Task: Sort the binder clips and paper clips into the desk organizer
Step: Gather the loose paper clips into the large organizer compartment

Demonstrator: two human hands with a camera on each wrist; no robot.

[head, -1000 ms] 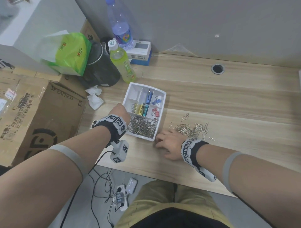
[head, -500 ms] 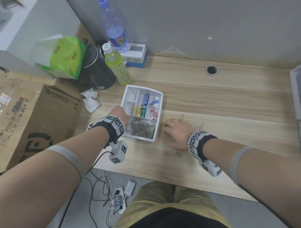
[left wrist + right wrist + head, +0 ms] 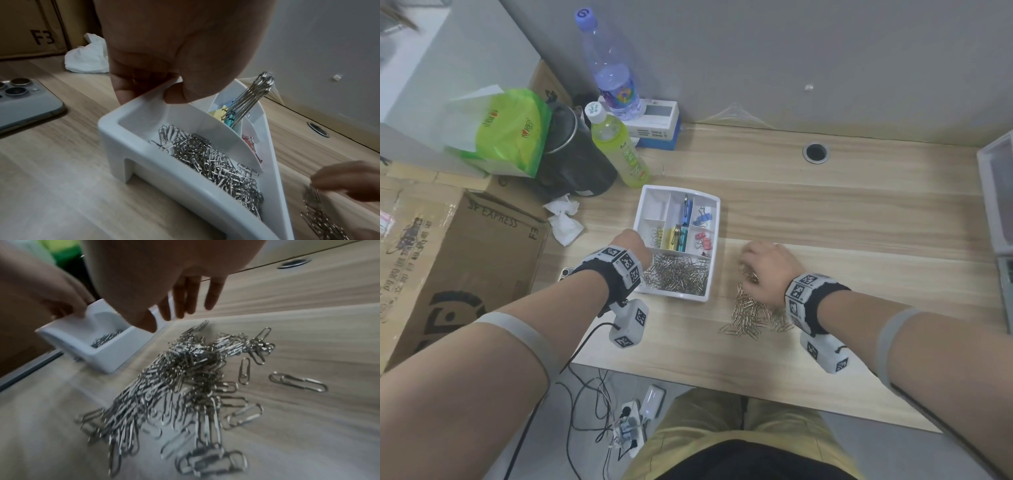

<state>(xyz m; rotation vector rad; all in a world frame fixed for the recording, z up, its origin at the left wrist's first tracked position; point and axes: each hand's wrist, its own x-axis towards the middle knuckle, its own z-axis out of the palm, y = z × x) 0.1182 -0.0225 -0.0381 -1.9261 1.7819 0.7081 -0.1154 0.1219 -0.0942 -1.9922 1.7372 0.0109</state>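
The white desk organizer (image 3: 713,219) stands mid-desk. Its front compartment is full of silver paper clips (image 3: 678,275). Coloured binder clips (image 3: 702,216) sit in the rear compartments; yellow and teal ones (image 3: 226,113) stand upright. My left hand (image 3: 631,241) pinches the organizer's left wall, thumb inside and fingers outside (image 3: 164,92). To the organizer's right a loose pile of paper clips (image 3: 751,313) lies on the desk. My right hand (image 3: 756,260) hovers over the pile's far end, its fingers (image 3: 213,293) straight and pointing down above the pile of paper clips (image 3: 185,378).
A phone (image 3: 24,100) lies left of the organizer, with crumpled tissue (image 3: 563,219) behind it. Two bottles (image 3: 619,150), a black pot (image 3: 571,161), a green bag and a cardboard box (image 3: 448,267) crowd the back left. A cable hole (image 3: 815,152) and a grey tray (image 3: 996,192) lie to the right.
My right hand moved right from the organizer's front corner onto the loose pile, and clips now lie spread nearer the desk's front edge. The left hand has kept its hold on the organizer.
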